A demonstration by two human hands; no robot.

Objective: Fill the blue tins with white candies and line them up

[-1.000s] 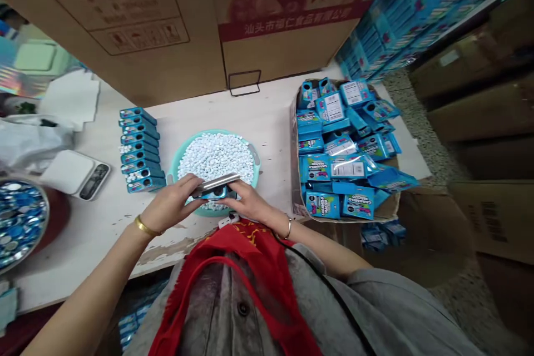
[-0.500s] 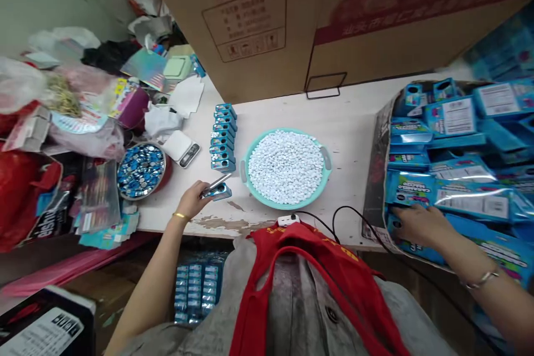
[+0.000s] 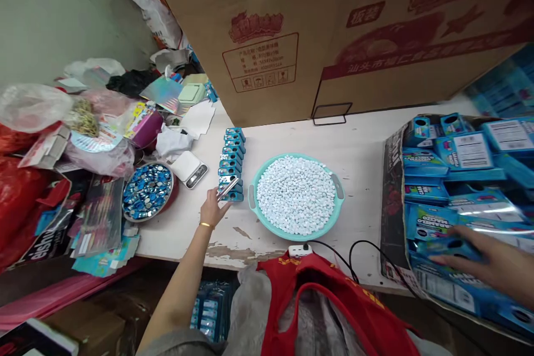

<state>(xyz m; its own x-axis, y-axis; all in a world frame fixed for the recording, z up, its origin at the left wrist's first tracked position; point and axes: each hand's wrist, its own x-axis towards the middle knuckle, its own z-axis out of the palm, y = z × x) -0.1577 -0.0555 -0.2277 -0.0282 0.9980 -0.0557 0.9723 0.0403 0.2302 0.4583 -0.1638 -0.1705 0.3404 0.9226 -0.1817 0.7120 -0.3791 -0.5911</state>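
My left hand (image 3: 212, 210) is closed on a slim silver metal tool (image 3: 227, 188), at the near end of a row of small blue boxes (image 3: 231, 164). Its fingers are beside the nearest box (image 3: 234, 197) in that row. The boxes have dark round holes in their upper sides, and white pieces show at one of them. My right hand (image 3: 488, 256) is closed around a blue box with a hole (image 3: 453, 247), above the large carton (image 3: 390, 206) full of similar boxes. To the right of the row stands a turquoise basin (image 3: 269, 226) heaped with small white candies (image 3: 296, 194).
A white scale (image 3: 188, 169) lies left of the row, near a bowl of blue and silver wrapped pieces (image 3: 148, 192). Bags and packaging crowd the far left. A big cardboard box (image 3: 267, 83) stands behind. A black cable (image 3: 367, 245) crosses the front edge.
My left hand has moved forward with the tool, and the box by it now stands at the row's near end. My right hand has raised a blue box from the carton. The view has shifted.
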